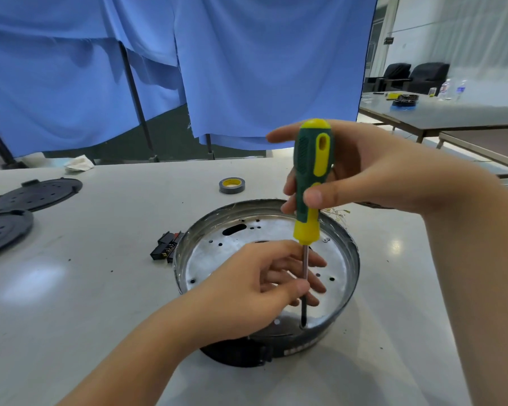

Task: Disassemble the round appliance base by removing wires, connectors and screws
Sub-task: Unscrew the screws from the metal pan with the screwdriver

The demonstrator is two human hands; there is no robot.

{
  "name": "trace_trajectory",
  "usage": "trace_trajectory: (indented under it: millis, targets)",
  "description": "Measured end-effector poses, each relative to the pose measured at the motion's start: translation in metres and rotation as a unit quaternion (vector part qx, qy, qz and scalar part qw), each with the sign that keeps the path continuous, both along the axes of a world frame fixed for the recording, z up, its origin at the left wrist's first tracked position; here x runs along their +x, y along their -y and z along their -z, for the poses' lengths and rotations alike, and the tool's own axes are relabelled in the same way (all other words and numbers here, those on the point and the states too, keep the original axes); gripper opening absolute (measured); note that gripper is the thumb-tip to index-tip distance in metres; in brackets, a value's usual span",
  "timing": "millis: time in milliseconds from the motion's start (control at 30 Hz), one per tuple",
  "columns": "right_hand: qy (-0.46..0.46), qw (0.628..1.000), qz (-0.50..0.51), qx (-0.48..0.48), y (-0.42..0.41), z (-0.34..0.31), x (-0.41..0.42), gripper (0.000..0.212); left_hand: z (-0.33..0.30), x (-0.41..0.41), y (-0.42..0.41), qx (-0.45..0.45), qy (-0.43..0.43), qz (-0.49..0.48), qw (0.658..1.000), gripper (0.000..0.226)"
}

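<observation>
The round appliance base (353,253), a shallow metal pan with a black lower ring, sits on the white table in front of me. A green and yellow screwdriver (313,171) stands upright in it, its tip down at the pan's near inner edge. My right hand (361,168) grips the handle from the right. My left hand (264,285) reaches into the pan and pinches the screwdriver's shaft low down between thumb and fingers. Thin loose wires (339,213) lie behind the base's far rim. The screw under the tip is hidden.
A black connector block (165,249) lies against the base's left side. A roll of grey tape (231,185) sits behind it. Two black round plates (35,194) rest at the table's left edge. Blue cloth hangs behind; another table stands at the right.
</observation>
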State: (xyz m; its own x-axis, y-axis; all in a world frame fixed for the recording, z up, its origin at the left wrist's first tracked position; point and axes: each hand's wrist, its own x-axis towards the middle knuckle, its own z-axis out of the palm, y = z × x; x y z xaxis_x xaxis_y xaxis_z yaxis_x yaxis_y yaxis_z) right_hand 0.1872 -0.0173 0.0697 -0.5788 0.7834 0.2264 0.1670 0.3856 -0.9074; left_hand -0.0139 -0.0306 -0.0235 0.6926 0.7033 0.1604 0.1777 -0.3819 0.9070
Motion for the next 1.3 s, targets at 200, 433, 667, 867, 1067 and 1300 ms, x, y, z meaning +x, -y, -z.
trace_trajectory:
  millis: [200, 433, 667, 867, 1067, 1300]
  targets:
    - [0.027, 0.999, 0.015, 0.009, 0.001, 0.000, -0.006, 0.060, 0.003, 0.003, -0.002, 0.015, 0.009, -0.045, 0.999, 0.012]
    - [0.039, 0.999, 0.022, -0.010, 0.000, 0.001, -0.007, 0.053, 0.003, 0.002, -0.003, 0.048, 0.001, -0.087, 0.995, 0.020]
    - [0.028, 0.999, 0.034, 0.019, -0.001, 0.003, -0.014, 0.052, 0.004, 0.002, -0.002, 0.047, -0.017, -0.079, 0.996, 0.015]
    - [0.017, 0.999, -0.032, -0.021, 0.001, 0.002, -0.006, 0.066, -0.001, -0.001, 0.000, -0.038, 0.018, -0.002, 0.999, 0.020]
    - [0.050, 0.998, 0.037, 0.026, 0.001, 0.000, -0.013, 0.051, 0.002, 0.003, -0.002, -0.005, 0.023, -0.048, 0.999, 0.009]
    - [0.002, 1.000, -0.020, -0.010, 0.001, 0.002, -0.008, 0.057, 0.003, 0.003, -0.003, 0.033, 0.010, -0.093, 0.995, 0.024]
